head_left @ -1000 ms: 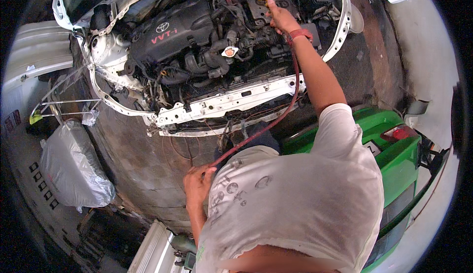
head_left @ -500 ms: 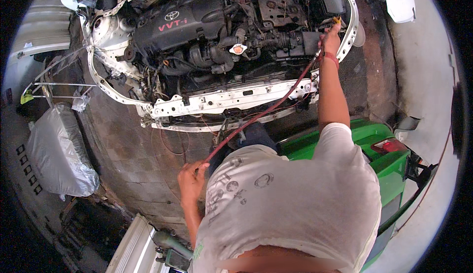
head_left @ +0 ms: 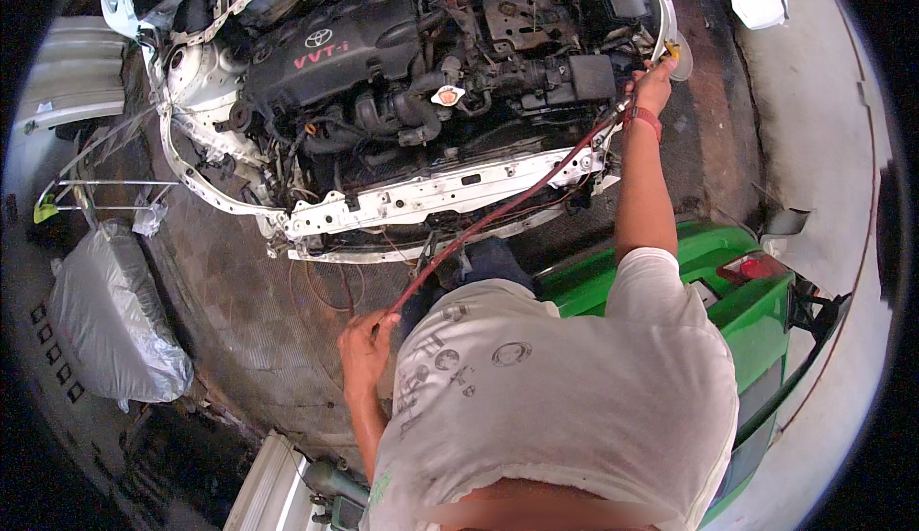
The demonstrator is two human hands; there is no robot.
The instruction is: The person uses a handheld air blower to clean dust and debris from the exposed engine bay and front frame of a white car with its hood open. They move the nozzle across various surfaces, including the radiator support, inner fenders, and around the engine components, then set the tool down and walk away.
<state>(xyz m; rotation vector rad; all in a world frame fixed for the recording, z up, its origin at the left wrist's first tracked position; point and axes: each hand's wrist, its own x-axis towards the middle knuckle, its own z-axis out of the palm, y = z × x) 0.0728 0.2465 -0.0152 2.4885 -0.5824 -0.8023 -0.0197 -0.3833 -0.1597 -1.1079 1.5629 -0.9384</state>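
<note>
My right hand (head_left: 653,89), arm stretched out, grips an air gun at the end of a red hose (head_left: 493,217). Most of the air gun is covered by the fingers; its yellow end (head_left: 673,50) shows beyond them. A metal coupling (head_left: 621,106) joins hose and tool at the wrist. This hand is over the right front corner of a car's white body frame (head_left: 402,200). Low at my left side, my left hand (head_left: 368,343) is closed around the hose. The hose runs in a slanting line between both hands, across the front crossmember.
Ahead lies the exposed engine bay with a black engine cover (head_left: 335,43) and a radiator cap (head_left: 447,96). A green bumper (head_left: 632,268) with a red lamp sits close on my right, near a pale wall (head_left: 823,148). Silver-wrapped bulk (head_left: 115,316) stands left; a thin hose loops on the floor.
My right hand has moved with the air gun outward, from inside the bay's right corner to over the frame's edge. My left hand keeps its hold on the hose. The view has shifted slightly.
</note>
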